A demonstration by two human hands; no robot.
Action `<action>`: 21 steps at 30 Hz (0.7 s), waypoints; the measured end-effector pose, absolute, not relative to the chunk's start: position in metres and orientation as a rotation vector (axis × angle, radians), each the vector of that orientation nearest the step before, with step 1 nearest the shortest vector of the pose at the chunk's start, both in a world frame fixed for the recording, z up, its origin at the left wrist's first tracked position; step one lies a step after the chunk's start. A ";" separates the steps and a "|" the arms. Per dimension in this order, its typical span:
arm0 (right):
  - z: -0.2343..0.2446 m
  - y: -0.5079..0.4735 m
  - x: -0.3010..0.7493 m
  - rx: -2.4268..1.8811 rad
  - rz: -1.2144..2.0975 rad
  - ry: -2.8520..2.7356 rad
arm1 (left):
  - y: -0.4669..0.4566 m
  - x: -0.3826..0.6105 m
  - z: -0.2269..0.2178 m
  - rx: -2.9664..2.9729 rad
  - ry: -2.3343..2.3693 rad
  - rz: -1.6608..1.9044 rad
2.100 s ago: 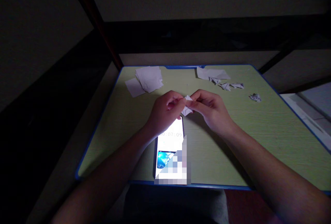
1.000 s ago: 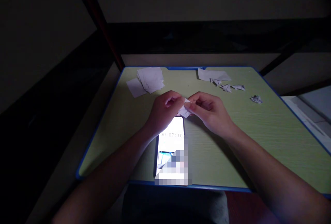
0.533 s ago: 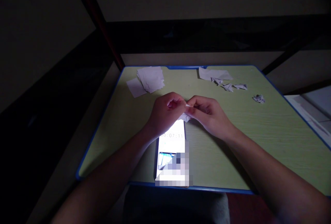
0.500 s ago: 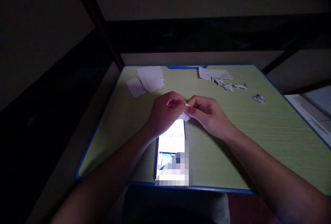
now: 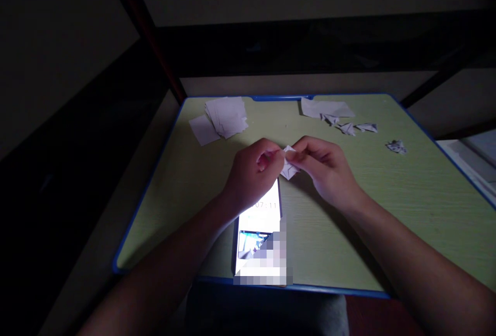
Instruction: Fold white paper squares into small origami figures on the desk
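Observation:
Both hands meet over the middle of a small green table [image 5: 387, 207] with a blue rim. A small folded white paper piece [image 5: 289, 165] is pinched between them. My left hand [image 5: 251, 173] grips its left side with thumb and fingertips closed. My right hand [image 5: 323, 168] pinches its right side, fingers curled. A lit phone [image 5: 259, 238] lies flat on the table just under my left wrist, its screen bright.
A loose stack of white paper squares [image 5: 225, 116] lies at the table's far left. A paper sheet [image 5: 325, 108] and a few small folded pieces [image 5: 351, 127] lie at the far right, with a crumpled bit [image 5: 395, 146] further right. Dark bed-frame bars surround the table.
The paper piece has been lifted and turned a little between my fingers, showing more of it than half a second ago. Both hands stayed closed on it; the view shifted slightly.

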State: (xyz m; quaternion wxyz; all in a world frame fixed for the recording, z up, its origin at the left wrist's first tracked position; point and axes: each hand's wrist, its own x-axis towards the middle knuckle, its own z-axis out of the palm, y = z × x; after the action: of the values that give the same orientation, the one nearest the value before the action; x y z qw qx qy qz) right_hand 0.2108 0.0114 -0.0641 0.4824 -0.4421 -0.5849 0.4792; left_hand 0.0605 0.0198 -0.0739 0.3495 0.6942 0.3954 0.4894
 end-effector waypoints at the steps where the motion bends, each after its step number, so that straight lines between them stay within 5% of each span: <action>1: -0.064 0.011 0.210 -1.078 1.163 -1.440 | 0.020 0.061 -0.074 1.773 1.027 1.270; 21: -0.066 0.015 0.213 -1.053 1.160 -1.431 | 0.018 0.059 -0.064 1.661 0.953 1.127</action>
State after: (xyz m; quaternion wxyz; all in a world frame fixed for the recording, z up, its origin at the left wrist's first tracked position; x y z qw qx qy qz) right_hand 0.2128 0.0150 -0.0656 0.4882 -0.4330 -0.5886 0.4772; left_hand 0.0589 0.0181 -0.0636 0.4438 0.6700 0.3844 0.4543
